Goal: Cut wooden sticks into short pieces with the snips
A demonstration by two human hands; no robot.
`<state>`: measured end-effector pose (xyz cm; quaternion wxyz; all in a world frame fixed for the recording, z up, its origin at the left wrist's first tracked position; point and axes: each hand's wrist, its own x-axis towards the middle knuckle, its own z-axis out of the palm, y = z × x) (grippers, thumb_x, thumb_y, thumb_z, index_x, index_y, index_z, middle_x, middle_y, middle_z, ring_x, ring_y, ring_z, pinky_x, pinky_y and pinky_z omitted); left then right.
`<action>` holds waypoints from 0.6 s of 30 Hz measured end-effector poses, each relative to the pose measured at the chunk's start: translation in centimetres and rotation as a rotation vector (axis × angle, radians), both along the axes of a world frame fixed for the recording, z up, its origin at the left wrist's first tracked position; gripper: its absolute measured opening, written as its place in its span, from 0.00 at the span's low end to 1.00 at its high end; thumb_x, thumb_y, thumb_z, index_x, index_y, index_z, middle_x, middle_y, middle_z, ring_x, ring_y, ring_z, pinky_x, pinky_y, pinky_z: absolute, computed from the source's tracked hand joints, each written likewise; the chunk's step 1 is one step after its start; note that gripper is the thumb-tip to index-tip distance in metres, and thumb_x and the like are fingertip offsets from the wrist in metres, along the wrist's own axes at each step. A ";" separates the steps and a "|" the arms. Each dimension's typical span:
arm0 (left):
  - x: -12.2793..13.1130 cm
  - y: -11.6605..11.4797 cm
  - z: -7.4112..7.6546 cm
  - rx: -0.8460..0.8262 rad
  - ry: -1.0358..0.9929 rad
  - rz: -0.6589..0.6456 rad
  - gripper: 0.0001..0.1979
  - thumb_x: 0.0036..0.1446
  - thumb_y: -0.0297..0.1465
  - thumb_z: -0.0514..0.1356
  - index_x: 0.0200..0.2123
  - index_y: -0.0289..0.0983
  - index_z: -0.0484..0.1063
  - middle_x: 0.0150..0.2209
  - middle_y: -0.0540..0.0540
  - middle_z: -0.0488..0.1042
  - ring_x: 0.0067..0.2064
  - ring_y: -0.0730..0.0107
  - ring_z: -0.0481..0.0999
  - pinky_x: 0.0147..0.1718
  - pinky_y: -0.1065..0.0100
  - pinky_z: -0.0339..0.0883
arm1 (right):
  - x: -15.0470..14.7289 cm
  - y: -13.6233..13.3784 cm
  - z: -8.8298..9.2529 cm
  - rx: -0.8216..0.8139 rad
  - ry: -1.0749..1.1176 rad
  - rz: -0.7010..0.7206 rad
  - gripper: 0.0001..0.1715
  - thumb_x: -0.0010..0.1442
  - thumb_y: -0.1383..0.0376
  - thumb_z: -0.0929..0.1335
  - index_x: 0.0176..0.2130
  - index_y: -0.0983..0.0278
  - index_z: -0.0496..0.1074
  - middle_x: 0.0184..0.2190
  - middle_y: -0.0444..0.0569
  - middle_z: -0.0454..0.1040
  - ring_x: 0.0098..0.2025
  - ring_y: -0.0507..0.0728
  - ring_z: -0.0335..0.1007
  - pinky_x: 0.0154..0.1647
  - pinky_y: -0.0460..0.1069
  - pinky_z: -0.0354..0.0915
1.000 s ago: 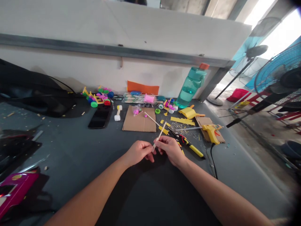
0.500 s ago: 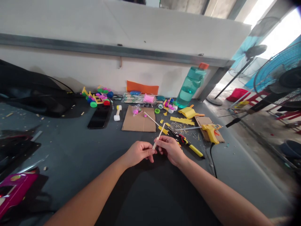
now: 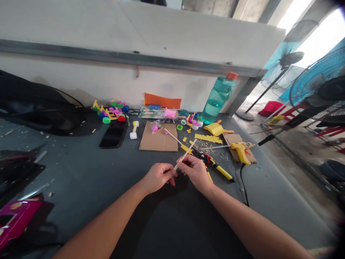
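My left hand [image 3: 158, 176] and my right hand [image 3: 195, 171] meet over the dark grey table [image 3: 107, 169], both pinching a thin wooden stick [image 3: 185, 154]. The stick slants up and to the right from my fingertips. The left fingers close on its lower end, the right fingers grip it just above. Right behind my right hand lie yellow-and-black pliers [image 3: 215, 166].
A cardboard piece [image 3: 158, 141], a black phone [image 3: 113, 133], a yellow glue gun [image 3: 240, 151] with its black cord, yellow foam scraps [image 3: 208, 138], a teal water bottle [image 3: 217, 99] and colourful bottle-cap toys [image 3: 110, 110] lie farther back. A black bag [image 3: 35, 108] sits left, fans stand right.
The stick has tilted further to the right, and both hands have shifted slightly while keeping hold of it.
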<state>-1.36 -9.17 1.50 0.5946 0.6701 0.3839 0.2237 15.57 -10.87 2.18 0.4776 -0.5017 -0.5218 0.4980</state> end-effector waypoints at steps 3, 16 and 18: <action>0.0 0.0 0.0 -0.015 0.010 -0.003 0.13 0.57 0.38 0.53 0.30 0.34 0.69 0.22 0.47 0.74 0.26 0.71 0.73 0.26 0.72 0.62 | 0.0 -0.1 0.0 0.009 -0.018 -0.006 0.09 0.51 0.61 0.69 0.33 0.64 0.72 0.22 0.42 0.68 0.23 0.49 0.60 0.21 0.43 0.58; -0.2 0.0 0.6 -0.031 -0.089 -0.056 0.09 0.57 0.32 0.54 0.35 0.33 0.70 0.25 0.47 0.75 0.29 0.73 0.73 0.28 0.73 0.62 | 0.4 0.6 -0.4 -0.126 0.232 0.022 0.11 0.50 0.60 0.70 0.31 0.65 0.71 0.19 0.39 0.64 0.19 0.46 0.54 0.18 0.43 0.52; -0.2 0.0 0.5 -0.028 -0.093 -0.057 0.09 0.57 0.32 0.54 0.35 0.33 0.71 0.25 0.47 0.75 0.28 0.73 0.72 0.28 0.73 0.62 | 0.4 0.6 -0.4 -0.136 0.238 0.028 0.11 0.49 0.59 0.71 0.31 0.65 0.71 0.18 0.39 0.64 0.18 0.46 0.54 0.18 0.43 0.52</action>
